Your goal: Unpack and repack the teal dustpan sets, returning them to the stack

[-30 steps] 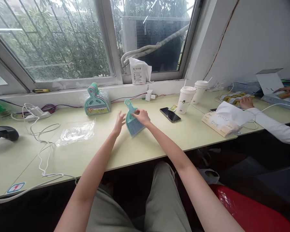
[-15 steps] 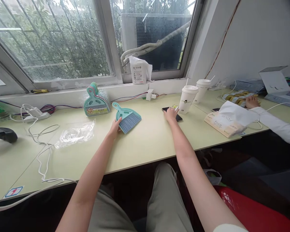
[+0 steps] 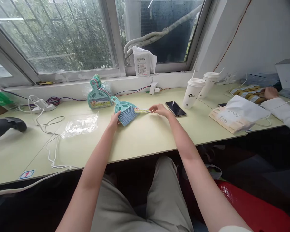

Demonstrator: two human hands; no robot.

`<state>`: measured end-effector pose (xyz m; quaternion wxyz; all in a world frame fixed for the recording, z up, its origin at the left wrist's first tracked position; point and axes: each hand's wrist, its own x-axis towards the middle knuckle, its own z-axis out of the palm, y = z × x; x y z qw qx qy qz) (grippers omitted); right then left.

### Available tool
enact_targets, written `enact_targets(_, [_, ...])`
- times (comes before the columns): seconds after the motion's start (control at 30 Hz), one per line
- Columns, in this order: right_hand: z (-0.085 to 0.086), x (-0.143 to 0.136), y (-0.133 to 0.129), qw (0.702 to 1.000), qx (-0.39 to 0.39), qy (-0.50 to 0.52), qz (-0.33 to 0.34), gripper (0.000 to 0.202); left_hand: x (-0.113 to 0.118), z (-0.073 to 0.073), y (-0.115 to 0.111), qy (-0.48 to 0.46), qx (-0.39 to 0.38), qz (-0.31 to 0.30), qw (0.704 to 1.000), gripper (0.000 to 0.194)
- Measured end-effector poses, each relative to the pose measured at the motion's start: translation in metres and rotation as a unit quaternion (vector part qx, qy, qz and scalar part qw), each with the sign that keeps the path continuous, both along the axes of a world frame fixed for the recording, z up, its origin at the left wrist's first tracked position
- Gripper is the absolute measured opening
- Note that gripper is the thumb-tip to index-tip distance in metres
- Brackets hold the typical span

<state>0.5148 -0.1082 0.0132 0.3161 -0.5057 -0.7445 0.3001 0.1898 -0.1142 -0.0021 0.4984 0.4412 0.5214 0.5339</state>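
Grips a teal plastic dustpan-and-brush set (image 3: 122, 105) by its near left edge in the left hand (image 3: 114, 119), with the thumb on top. Pinches a thin, yellow-and-white printed card (image 3: 142, 110) by its right end between the fingertips of the right hand (image 3: 160, 110). Points the card's long axis leftward from the right hand, straight at the set, with the free end overlapping the right side of the blue-grey bristles (image 3: 127, 116); cannot tell whether touching or just above. Slants the set's long axis from the ring handle, beyond the left hand, to the bristles at that hand's right. Has the set nearer the left hand, the card nearer the right. Has a black, flat phone (image 3: 176, 108) just beside the right hand, on its right, and a crumpled clear plastic wrapper (image 3: 81, 125) on the pale yellow worktop (image 3: 137, 141), left of the left hand.
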Motion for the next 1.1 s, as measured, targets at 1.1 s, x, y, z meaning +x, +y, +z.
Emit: enact_targets(1.1, [0.008,-0.046,-0.020,0.985,-0.097,0.140,0.024,0.030,0.002,0.007,-0.008,-0.015,-0.001,-0.050,0.999,0.047])
